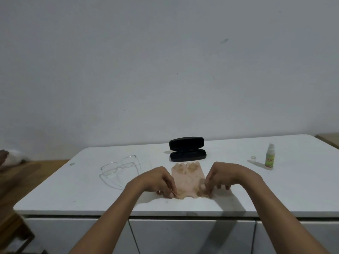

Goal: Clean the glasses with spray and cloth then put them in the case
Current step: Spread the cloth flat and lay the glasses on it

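Observation:
A pale pink cloth (188,177) with brownish marks lies flat on the white table (73,195) near its front edge. My left hand (157,181) pinches the cloth's near left corner, and my right hand (222,177) pinches its near right corner. Clear-framed glasses (120,168) rest on the table to the left of my hands, arms unfolded. Behind the cloth a black glasses case (187,149) stands open. A small spray bottle (269,156) with a green label stands upright at the right, its clear cap (253,158) beside it.
A plain white wall rises behind the table. White drawer fronts (190,235) sit below the tabletop. Wooden floor (20,180) shows at the left, with a small scrap (72,164) on the table's left part.

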